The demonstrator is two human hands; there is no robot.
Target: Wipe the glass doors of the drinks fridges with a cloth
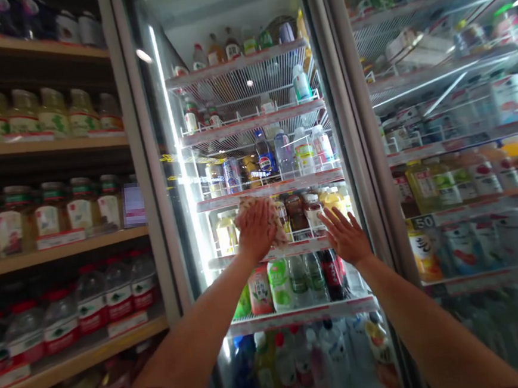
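Note:
A patterned pinkish-beige cloth (281, 221) lies bunched against the glass door (242, 93) of a lit drinks fridge. My left hand (257, 227) covers most of the cloth, pressing it to the glass with fingers pointing up. To the right, my right hand (346, 235) has its fingers spread, holding nothing. It is at the glass near the door's right frame; whether the palm touches cannot be made out. Behind the glass, bottles such as a blue Pepsi bottle (265, 153) and a green-labelled bottle (279, 283) stand on wire shelves.
On the left, wooden shelves (53, 145) carry jars (54, 207) and red-capped bottles (90, 297). A metal door frame (345, 91) separates this door from a second glass-fronted fridge section (461, 202) holding more drinks. Lower bottles (299, 358) stand behind the glass below my hands.

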